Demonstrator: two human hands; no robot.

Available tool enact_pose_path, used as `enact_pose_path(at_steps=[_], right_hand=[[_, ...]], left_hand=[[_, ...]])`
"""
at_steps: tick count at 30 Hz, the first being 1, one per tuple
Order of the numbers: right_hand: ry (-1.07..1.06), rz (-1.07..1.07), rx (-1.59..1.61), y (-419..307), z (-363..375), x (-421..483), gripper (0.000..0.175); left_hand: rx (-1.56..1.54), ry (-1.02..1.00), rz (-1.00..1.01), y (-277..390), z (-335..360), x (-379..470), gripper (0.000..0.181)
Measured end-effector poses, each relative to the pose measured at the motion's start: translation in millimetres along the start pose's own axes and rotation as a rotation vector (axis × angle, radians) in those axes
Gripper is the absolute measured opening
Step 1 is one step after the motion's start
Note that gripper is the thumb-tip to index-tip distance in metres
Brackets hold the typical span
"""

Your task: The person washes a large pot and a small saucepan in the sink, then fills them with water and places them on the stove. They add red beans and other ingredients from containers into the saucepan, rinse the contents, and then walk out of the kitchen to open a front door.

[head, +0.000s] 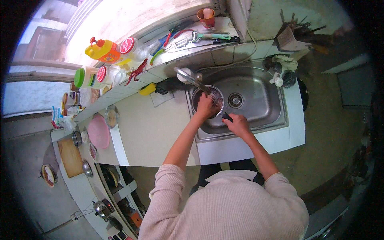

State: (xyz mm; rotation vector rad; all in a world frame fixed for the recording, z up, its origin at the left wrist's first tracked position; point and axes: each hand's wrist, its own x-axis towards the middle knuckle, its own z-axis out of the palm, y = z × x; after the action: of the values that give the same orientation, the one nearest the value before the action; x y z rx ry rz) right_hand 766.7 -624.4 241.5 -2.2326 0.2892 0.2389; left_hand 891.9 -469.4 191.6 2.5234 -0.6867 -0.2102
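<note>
A round metal pot (222,95) stands in the left end of the stainless steel sink (258,90), beneath the curved tap (188,77). My left hand (205,105) reaches into the pot's mouth, right under the tap's end. Its fingertips and whatever they touch inside are too blurred and covered to make out. My right hand (239,125) is closed around a black handle (227,117) at the pot's near right side. Beside the pot, the round drain (235,100) shows in the sink floor.
On the ledge behind stand a yellow pump bottle (103,51), lidded jars (133,49), a green-handled peeler (213,36) and a red cup (206,18). A black-and-yellow item (162,87) lies left of the sink. Farther left are a pink tray (98,131) and a wooden board (70,157). Bags (283,75) sit at the sink's right corner.
</note>
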Motion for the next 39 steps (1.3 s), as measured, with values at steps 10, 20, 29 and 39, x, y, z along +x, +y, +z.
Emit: enact_pose_path(at_steps=[10,20,29,39], right_hand=[[-0.063,0.052,-0.102,10.1,-10.0,-3.9,0.033],[-0.013,0.075,-0.037,9.9,-2.8,1.7,0.035],[0.019,0.077,-0.020,7.9,7.6,0.5,0.034],[0.055,0.039,0.056,2.9,8.2,10.4,0.031]], left_hand=[[-0.184,-0.354,0.125,-15.4,19.1,1.5,0.033],[0.160,-0.213,-0.006,1.9,-4.4,-1.1,0.044],[-0.238,-0.033,-0.263,-15.9,14.8,-3.0,0.049],[-0.346,-0.052,0.242,-11.5,19.8,20.8,0.035]])
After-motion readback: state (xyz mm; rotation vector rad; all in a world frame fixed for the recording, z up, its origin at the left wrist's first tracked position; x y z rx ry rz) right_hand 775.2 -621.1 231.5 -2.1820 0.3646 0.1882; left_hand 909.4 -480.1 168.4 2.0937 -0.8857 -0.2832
